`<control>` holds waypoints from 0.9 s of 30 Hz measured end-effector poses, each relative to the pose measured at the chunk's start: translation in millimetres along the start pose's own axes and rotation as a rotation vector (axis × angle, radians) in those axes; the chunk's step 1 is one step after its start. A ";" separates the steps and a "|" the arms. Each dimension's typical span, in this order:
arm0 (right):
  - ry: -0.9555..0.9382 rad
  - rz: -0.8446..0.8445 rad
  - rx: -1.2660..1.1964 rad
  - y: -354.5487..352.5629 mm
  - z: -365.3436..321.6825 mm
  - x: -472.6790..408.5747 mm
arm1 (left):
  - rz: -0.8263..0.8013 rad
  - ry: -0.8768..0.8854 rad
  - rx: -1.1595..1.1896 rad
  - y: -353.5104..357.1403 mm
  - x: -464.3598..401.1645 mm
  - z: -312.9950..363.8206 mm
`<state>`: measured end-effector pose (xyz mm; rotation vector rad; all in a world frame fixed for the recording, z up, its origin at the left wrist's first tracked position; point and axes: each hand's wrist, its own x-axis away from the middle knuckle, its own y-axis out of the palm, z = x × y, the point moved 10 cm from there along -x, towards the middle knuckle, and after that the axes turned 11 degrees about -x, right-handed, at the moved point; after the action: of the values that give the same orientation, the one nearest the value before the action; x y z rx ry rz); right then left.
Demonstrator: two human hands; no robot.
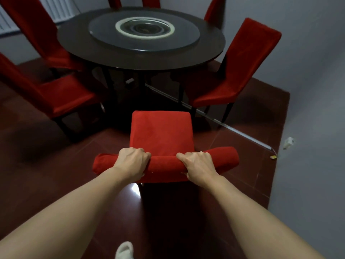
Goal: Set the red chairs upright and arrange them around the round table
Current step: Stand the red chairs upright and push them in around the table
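Hands first: we curl our left hand (133, 161) and our right hand (197, 164) over the padded top edge of the nearest red chair (161, 134), fingers wrapped onto the front of the backrest, one hand at each side of its middle. This chair stands upright, its seat stretching away from our grip toward the round table (141, 44), well short of the table's edge. Below our wrists lies the dark red tiled floor (56, 165). Beyond our right hand another red chair (237, 71) stands upright beside the table; beyond our left hand two more red chairs (61, 94) face the table. Farther chair backs show past the table's far rim. A glass turntable (144, 28) sits on the tabletop.
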<state>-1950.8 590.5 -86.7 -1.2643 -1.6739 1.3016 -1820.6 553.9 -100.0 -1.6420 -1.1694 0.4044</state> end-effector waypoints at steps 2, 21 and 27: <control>-0.032 -0.006 0.012 -2.9 7.5 3.0 | -0.011 -0.029 0.000 -3.6 2.4 8.3; -0.235 0.138 0.119 -29.1 38.4 -49.5 | 0.040 -0.217 0.141 -21.7 -29.7 -29.7; -0.439 0.163 0.129 -31.0 33.5 -53.5 | -0.010 -0.263 0.151 -25.1 -33.6 -28.2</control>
<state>-1973.3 528.0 -63.5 -1.1109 -1.7668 1.8607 -1828.1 510.2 -75.7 -1.4823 -1.3065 0.7018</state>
